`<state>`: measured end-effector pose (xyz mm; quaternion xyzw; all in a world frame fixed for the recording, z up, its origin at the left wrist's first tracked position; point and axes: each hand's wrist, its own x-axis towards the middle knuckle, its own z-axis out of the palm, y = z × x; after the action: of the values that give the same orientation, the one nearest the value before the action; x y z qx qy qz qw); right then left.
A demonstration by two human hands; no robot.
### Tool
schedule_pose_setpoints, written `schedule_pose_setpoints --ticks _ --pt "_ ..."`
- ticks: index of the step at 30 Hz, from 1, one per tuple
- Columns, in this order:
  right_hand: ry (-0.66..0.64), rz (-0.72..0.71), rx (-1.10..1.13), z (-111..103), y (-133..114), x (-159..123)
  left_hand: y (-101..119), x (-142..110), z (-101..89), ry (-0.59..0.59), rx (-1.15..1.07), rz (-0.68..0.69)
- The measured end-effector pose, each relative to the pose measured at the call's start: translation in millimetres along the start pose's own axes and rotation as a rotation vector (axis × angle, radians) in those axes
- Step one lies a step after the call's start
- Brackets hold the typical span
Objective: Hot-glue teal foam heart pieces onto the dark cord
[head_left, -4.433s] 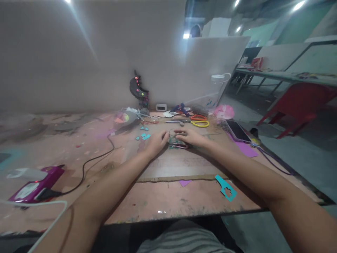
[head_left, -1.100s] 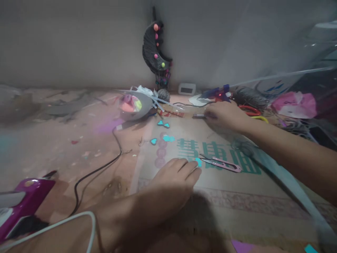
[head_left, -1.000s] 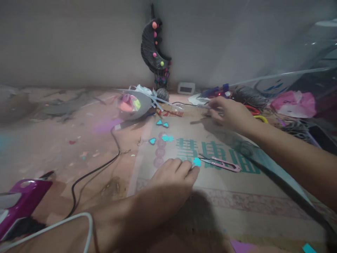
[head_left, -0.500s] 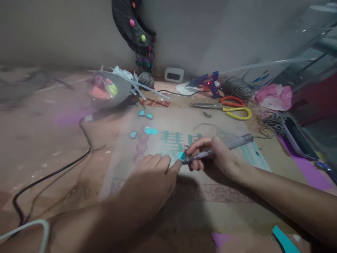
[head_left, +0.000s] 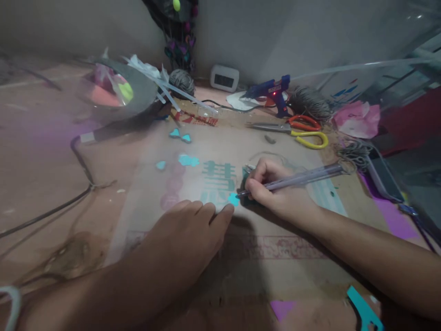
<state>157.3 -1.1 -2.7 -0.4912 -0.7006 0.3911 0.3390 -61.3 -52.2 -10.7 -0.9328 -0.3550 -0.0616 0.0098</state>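
Observation:
My right hand [head_left: 275, 188] is closed around a pen [head_left: 303, 177] with a clear, purplish barrel. The pen's dark tip meets a small teal flower-shaped cutout [head_left: 233, 198] on the printed cardboard [head_left: 289, 271]. My left hand [head_left: 193, 230] lies palm down with its fingers curled, and the thumb tip holds the cutout's near edge. What is under the left palm is hidden. Beyond the left hand lie another flower-like teal cutout [head_left: 188, 160], a teal heart piece [head_left: 160, 165] and a pair of small teal pieces [head_left: 180, 135]. The thread snips are mostly covered by my right hand.
Scissors [head_left: 310, 131] with red and yellow handles lie behind, near a blue glue gun [head_left: 275, 94] with a red light. A bowl [head_left: 138, 99], a small white digital clock [head_left: 224, 78] and a phone [head_left: 386, 177] surround the work. A black cord [head_left: 81, 161] crosses the left side.
My right hand took a pen from beside the scissors and brought it to the teal flower cutout. My left hand stays by the cutout. The view has tilted down and closer.

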Motion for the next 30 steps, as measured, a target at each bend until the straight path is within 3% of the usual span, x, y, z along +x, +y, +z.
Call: schedule_pose_setpoints --ticks 15,30 --pt "0.007 -0.024 -0.158 3.9 3.6 0.3 -1.7 -6.0 5.0 -0.010 -0.038 -0.009" --pt "-0.070 -0.028 -0.129 5.1 3.6 -1.0 -0.9 -2.7 0.7 -0.028 0.021 0.010"
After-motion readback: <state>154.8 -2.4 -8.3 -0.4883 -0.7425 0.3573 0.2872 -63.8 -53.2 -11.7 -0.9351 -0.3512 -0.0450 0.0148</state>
